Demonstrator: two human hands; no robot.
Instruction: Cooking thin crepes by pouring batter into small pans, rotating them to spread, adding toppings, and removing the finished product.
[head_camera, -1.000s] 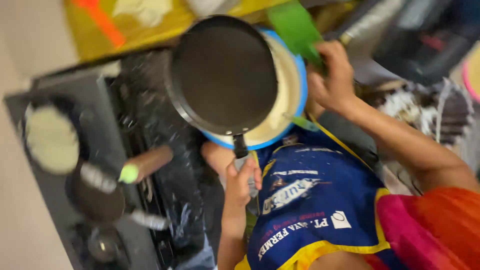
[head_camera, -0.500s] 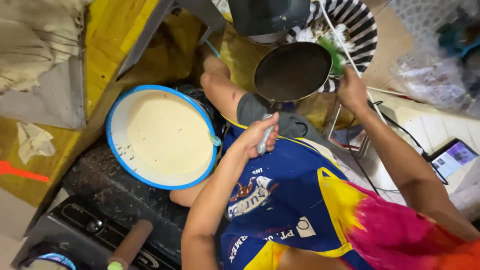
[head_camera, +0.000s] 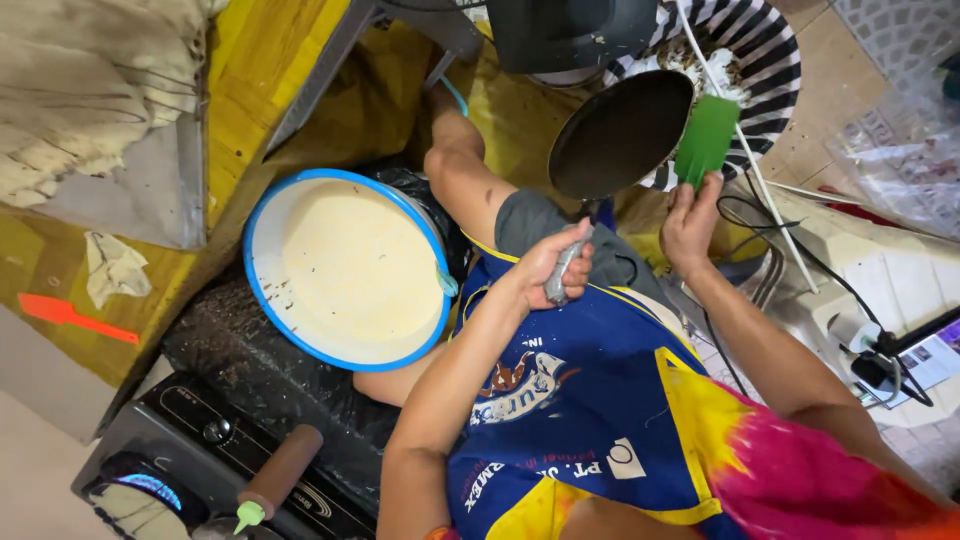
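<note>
One frying pan (head_camera: 620, 135), dark, round, tilted w/ its face toward the camera; its metal handle (head_camera: 562, 272) is in the left hand (head_camera: 548, 268), fingers wrapped tight around it, fist closed. Pan sits just above that hand, up against the striped basket (head_camera: 775, 75).

One green spatula (head_camera: 706, 140), held upright by the right hand (head_camera: 690, 222); fingers pinched together on its lower end, blade above the hand and touching or just beside the pan's right rim, can't tell which.

One striped black-and-white basket behind pan and spatula, w/ whitish scraps inside. One round white basin w/ blue rim (head_camera: 345, 268), holding pale batter, well left of the left hand, resting by the person's knee. One orange spatula (head_camera: 72, 316) far left on the yellow floor sheet. One crumpled cloth (head_camera: 112, 268) just above it. One stove (head_camera: 190, 470) bottom left, blue flame on one burner (head_camera: 140, 488). One brown-handled tool w/ green tip (head_camera: 272, 478) lying on the stove. One white cable (head_camera: 740, 150) running past the right hand.
</note>
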